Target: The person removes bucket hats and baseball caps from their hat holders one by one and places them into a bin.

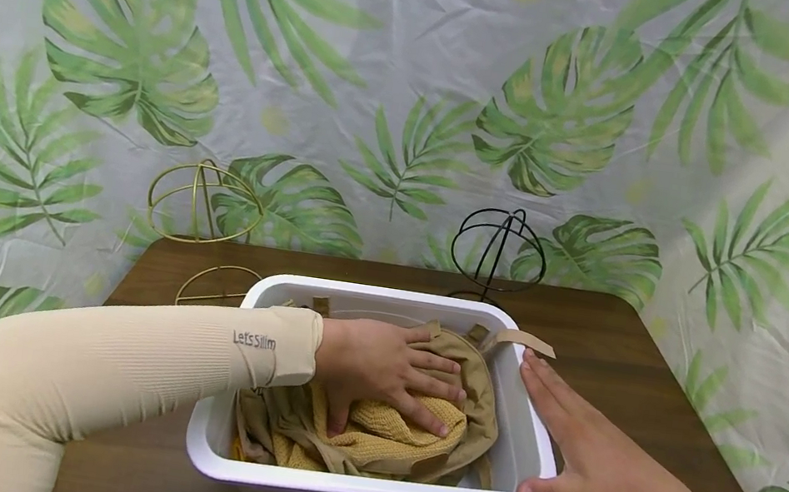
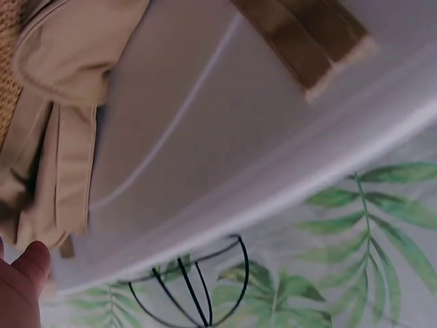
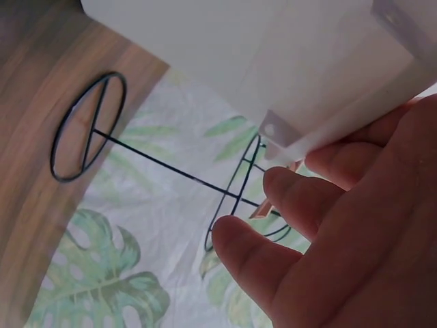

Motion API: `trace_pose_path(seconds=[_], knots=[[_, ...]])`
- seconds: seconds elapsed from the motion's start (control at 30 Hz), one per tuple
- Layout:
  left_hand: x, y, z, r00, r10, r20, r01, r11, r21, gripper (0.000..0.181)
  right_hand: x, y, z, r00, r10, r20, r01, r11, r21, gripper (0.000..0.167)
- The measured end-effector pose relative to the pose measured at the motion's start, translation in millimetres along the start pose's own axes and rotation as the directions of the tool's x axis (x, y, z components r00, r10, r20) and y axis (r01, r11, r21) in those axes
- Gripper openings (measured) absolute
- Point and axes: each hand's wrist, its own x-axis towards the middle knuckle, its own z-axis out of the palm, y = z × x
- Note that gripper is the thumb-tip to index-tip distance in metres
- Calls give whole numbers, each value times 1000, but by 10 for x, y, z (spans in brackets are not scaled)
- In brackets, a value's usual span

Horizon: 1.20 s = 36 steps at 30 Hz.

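Observation:
A white plastic tub [image 1: 360,489] holds bunched tan fabric [image 1: 491,369] with a yellow knit cloth [image 1: 373,449] on top of it. My left hand [image 1: 385,367] lies palm down on this pile with fingers spread; only its edge shows in the left wrist view. At the tub's right side my right hand [image 1: 596,451] touches the rim, fingers extended along the outside and thumb at the near corner. One tan strap [image 1: 532,343] hangs over the far right rim. In the left wrist view another strap end [image 2: 311,48] lies against the inner wall.
Behind the tub stand a gold wire stand [image 1: 204,202] on the left and a black wire stand [image 1: 500,248] on the right. Everything rests on a dark wooden table [image 1: 602,334]. A leaf-patterned sheet [image 1: 422,48] hangs behind.

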Motion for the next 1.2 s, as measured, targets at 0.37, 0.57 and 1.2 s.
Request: trace_pose_path(seconds=[0.37, 0.57, 1.2], knots=[[221, -29, 219, 994, 15, 108, -23, 997, 69, 127, -13, -8, 13, 1000, 6, 2, -6, 1000, 9, 121], [315, -52, 301, 986, 13, 164, -28, 996, 85, 125, -23, 21, 28, 1000, 6, -2, -6, 999, 32, 120], [380, -119, 386, 984, 40, 172, -41, 999, 2, 121, -25, 45, 57, 1000, -2, -15, 2, 999, 48, 118]])
